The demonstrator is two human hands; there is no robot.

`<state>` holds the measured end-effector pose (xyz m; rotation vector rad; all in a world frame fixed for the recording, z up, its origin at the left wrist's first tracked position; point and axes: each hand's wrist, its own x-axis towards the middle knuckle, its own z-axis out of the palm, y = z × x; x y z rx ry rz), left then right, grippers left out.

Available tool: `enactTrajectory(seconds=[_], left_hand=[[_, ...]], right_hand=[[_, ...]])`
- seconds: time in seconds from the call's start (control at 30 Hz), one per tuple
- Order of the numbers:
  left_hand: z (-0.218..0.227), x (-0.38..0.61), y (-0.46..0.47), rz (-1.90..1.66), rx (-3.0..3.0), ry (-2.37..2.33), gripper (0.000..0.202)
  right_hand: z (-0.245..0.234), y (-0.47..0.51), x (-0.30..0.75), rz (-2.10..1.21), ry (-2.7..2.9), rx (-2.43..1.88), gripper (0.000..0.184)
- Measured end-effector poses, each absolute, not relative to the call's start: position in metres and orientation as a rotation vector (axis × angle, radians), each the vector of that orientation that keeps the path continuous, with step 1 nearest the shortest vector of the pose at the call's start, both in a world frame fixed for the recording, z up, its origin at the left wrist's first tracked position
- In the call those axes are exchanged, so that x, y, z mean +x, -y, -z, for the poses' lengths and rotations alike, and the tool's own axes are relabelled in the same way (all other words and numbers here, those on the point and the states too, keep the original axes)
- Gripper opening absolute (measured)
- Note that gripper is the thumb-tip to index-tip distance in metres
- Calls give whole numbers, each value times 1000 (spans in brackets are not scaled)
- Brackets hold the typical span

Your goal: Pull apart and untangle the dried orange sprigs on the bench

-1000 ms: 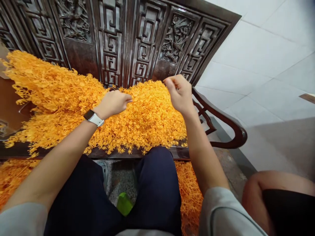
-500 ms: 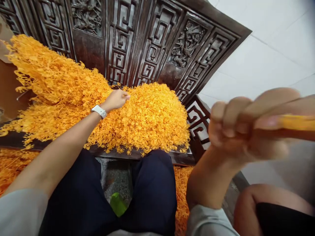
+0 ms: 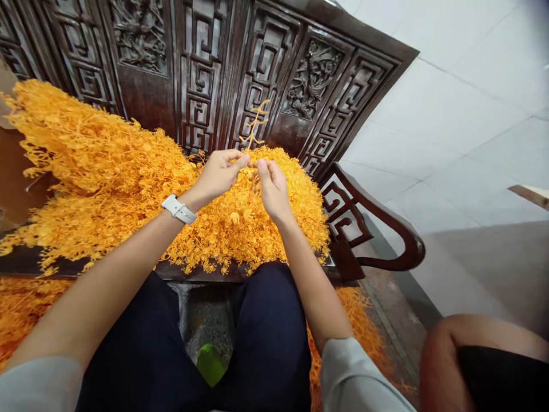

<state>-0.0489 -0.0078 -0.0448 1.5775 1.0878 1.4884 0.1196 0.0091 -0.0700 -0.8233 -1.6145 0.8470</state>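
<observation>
Above a heap of yellow-orange plastic sprigs, my two hands meet fingertip to fingertip. My left hand, with a white watch on its wrist, pinches the lower end of a thin branched orange sprig, which points up and away. My right hand is closed in a pinch beside the left fingertips; whatever lies between its thumb and finger is too small to name. Blurred orange bits show just below the fingers.
The heap lies on a dark carved wooden bench with a curved armrest at right. Deeper orange sprigs lie below the seat. Another person's bent leg is at lower right. A green object shows between my knees.
My right hand has come from the far right, close to the camera, in to my left hand over the heap. The branched sprig now stands up from the fingertips.
</observation>
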Motion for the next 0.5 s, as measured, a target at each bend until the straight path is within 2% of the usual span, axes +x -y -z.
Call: enactTrajectory(seconds=[0.17,0.33,0.43,0.5], left_hand=[[52,-42,-3,-1640,1661,-1219,18],[64,-50,-24,-1661,1253,-1308,13],[66,-68,-30,-1649,1008,-1358,23],[62,-78,-30,-1658,989,-1320,26]], right_hand=[[67,2,117,-550,1511,-715,43],[43,74,118,-208,1864,-304,13],[16,101,127,-347,1934,-141,8],[4,89,140,-666,1947,-195,21]])
